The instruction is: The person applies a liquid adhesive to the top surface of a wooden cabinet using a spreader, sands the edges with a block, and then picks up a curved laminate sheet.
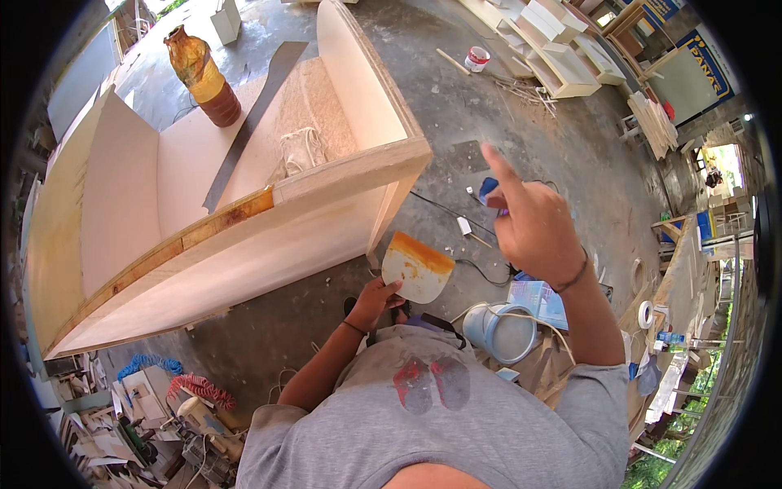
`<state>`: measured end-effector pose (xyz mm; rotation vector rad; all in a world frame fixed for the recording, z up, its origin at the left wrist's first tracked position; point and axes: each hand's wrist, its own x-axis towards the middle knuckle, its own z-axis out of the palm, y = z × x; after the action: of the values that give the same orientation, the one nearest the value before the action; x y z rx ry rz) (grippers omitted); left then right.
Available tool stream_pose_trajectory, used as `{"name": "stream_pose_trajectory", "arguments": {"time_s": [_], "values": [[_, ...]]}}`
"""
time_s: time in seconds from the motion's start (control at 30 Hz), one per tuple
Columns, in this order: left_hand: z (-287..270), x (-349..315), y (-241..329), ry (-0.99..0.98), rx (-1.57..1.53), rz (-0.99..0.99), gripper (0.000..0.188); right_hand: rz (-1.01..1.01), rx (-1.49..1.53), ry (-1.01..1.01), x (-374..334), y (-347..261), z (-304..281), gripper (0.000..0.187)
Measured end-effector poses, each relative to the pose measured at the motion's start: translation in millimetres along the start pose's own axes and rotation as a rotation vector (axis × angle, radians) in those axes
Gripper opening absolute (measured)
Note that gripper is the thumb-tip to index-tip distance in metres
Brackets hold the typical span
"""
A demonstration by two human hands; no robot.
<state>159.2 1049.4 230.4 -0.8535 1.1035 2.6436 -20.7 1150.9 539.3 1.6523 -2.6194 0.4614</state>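
Note:
My left hand (376, 303) grips a pale flat palette (412, 279) by its side, in front of my belly. An orange paste is smeared along its straight upper edge. To the right, my right hand (531, 226) is raised with the index finger stretched out and the other fingers curled. Something blue (488, 190) shows beside those curled fingers; I cannot tell whether they hold it. Before me stands a large pale wooden furniture piece (236, 261) with a curved front edge. An orange-brown stretch of filler (232, 213) lies on that edge, and neither hand touches it.
On the furniture piece are a stained bottle (204, 77), a dark flat strip (257, 122) and a cloth bundle (301, 151). A blue-grey bucket (498, 332) stands by my right side. Coiled hoses (199, 389) and wood scraps lie lower left; cables cross the floor.

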Motion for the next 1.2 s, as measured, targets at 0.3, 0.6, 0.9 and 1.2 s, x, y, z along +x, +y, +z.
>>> {"name": "stream_pose_trajectory", "arguments": {"time_s": [0.3, 0.6, 0.9, 1.2], "values": [[6.0, 2.7, 0.7, -0.017, 0.025, 0.016, 0.024, -0.1, -0.091, -0.142, 52.1, -7.1, 22.9, 0.081], [-0.3, -5.9, 4.2, 0.009, -0.031, 0.059, 0.023, 0.038, -0.002, -0.069, 38.3, 9.4, -2.8, 0.031], [-3.0, -4.0, 3.5, 0.001, -0.041, 0.077, 0.026, -0.419, -0.075, 0.264, 43.5, -11.5, 34.4, 0.036], [-1.6, -10.3, -0.3, 0.014, -0.021, 0.048, 0.025, -0.459, -0.231, 0.209, 52.7, -15.9, 35.8, 0.041]]}}
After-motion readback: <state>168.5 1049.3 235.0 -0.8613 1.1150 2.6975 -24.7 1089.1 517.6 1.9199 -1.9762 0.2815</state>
